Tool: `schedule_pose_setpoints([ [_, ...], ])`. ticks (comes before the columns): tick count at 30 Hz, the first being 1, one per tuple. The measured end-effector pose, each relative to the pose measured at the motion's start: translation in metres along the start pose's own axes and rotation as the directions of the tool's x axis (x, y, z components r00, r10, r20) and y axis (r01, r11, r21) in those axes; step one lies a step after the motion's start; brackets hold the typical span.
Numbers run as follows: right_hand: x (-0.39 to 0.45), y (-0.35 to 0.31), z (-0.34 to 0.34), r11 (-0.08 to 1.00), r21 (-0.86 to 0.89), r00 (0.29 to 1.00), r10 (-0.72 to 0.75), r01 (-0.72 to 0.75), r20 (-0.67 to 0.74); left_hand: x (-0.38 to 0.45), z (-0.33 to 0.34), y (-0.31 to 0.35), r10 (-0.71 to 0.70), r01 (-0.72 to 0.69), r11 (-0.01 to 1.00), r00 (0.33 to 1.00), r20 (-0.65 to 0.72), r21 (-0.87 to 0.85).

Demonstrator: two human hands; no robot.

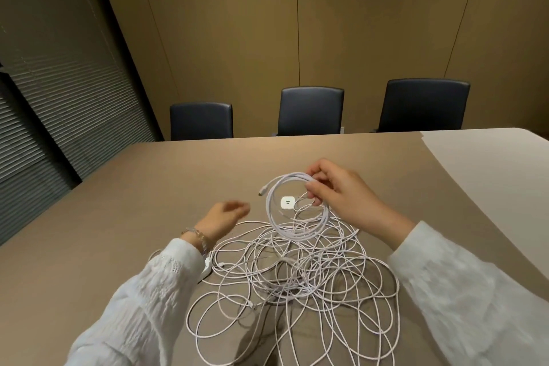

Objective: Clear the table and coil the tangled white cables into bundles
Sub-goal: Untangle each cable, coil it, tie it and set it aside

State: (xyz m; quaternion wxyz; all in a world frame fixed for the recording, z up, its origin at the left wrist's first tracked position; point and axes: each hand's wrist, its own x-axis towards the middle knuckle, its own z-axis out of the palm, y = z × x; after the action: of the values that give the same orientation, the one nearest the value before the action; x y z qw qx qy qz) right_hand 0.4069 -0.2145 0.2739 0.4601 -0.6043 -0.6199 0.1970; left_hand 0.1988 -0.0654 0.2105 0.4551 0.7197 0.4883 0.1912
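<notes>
A large tangle of thin white cables [300,279] sprawls over the brown table [148,187] right in front of me. My right hand [338,190] pinches a neat round coil of white cable [292,227] by its upper right edge and holds it just above the tangle; a plug end [263,189] sticks out at the coil's upper left. My left hand [227,215] hovers blurred to the left of the coil, fingers loosely bent and holding nothing. A small white charger block [287,203] lies on the table, seen through the coil.
Three dark chairs [311,110] stand along the table's far edge against a tan panelled wall. A pale sheet [490,163] covers the table's right part. Dark blinds fill the left side. A white plug [208,269] lies by my left sleeve.
</notes>
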Motion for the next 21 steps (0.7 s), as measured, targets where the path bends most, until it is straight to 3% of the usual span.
schedule_pose_setpoints([
  [2,0.003,-0.005,0.003,0.999,-0.047,0.998,-0.013,0.015,0.056,-0.009,0.002,0.033,0.099,-0.104,0.957,0.995,-0.03,-0.27],
  [4,0.005,-0.009,0.006,0.997,-0.075,0.992,-0.02,0.03,0.122,-0.021,0.001,0.066,0.216,-0.185,0.902,0.976,0.035,-0.391],
  [6,0.006,-0.012,0.008,0.995,-0.091,0.985,-0.023,0.039,0.173,-0.033,0.002,0.091,0.31,-0.25,0.924,0.932,0.186,-0.289],
  [8,0.007,-0.014,0.008,0.996,-0.085,0.983,-0.019,0.035,0.184,-0.042,0.007,0.106,0.295,-0.271,0.955,0.903,0.312,-0.119],
  [11,0.006,-0.014,0.005,0.997,-0.062,0.991,-0.03,0.038,0.128,-0.043,0.013,0.108,0.189,-0.206,0.978,0.929,0.318,0.019],
  [14,0.005,-0.008,0.005,1.0,0.024,0.996,-0.011,0.009,0.091,-0.041,0.014,0.104,0.17,-0.13,0.982,0.923,0.345,-0.137],
  [17,0.004,0.0,0.007,0.953,0.282,0.991,0.091,-0.114,0.095,-0.041,0.005,0.107,0.193,-0.095,0.955,0.919,0.344,-0.282],
  [19,0.0,0.011,0.01,0.891,0.399,0.972,0.156,-0.215,0.176,-0.042,-0.005,0.111,0.234,-0.118,0.927,0.925,0.3,-0.357],
  [21,-0.006,0.03,0.019,0.874,0.375,0.935,0.209,-0.31,0.285,-0.042,-0.019,0.116,0.265,-0.151,0.897,0.935,0.234,-0.416],
])
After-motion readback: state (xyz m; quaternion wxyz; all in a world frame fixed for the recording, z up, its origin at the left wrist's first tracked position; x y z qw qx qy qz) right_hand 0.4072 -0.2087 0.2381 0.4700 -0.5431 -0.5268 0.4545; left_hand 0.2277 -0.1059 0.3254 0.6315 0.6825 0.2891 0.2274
